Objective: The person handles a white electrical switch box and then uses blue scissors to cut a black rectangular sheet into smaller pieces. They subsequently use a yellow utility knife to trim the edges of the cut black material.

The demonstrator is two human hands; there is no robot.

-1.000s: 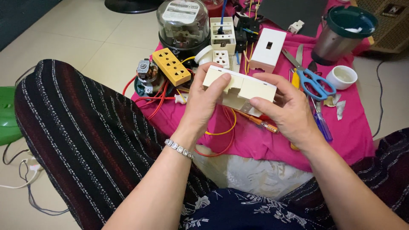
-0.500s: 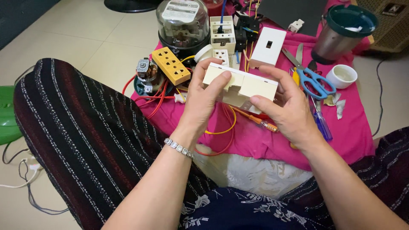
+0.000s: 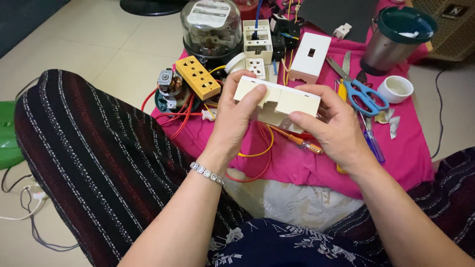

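Note:
Both my hands hold a cream plastic box (image 3: 278,101), an electrical housing, above a pink cloth (image 3: 316,163). My left hand (image 3: 237,116) grips its left end, with the thumb pressed on the top face. My right hand (image 3: 331,126) grips its right end from below and the side. Under the box lie orange wires (image 3: 257,153) and an orange-handled screwdriver (image 3: 297,140). My left wrist wears a silver bracelet (image 3: 207,173).
On the cloth lie a yellow socket strip (image 3: 198,76), a glass-domed meter (image 3: 212,27), a white socket block (image 3: 258,42), a white cover plate (image 3: 310,58), blue-handled scissors (image 3: 363,94), a blue screwdriver (image 3: 373,143), a small white cup (image 3: 395,89) and a metal cup (image 3: 393,37). My striped trouser leg (image 3: 99,158) fills the left.
The cream box has tilted slightly in my hands and my left thumb has shifted on its top. Everything on the cloth lies as before.

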